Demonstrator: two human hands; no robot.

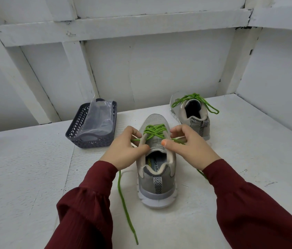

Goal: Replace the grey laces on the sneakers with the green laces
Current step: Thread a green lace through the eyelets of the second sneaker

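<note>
A grey sneaker [156, 178] stands in the middle of the white table, heel toward me, with a green lace [155, 131] crossed through its eyelets. My left hand [125, 150] pinches the lace at the shoe's left eyelet edge. My right hand [189, 146] pinches the lace on the right side, thumb by the tongue. One loose lace end [123, 200] trails down the table to the left of the shoe. A second grey sneaker [193, 114] sits farther back on the right, laced in green with its lace tied in a bow [198, 99].
A dark grey plastic basket [80, 135] holding a clear plastic bag [99, 117] stands at the back left of the table [25, 177]. White walls with beams close off the back and right side.
</note>
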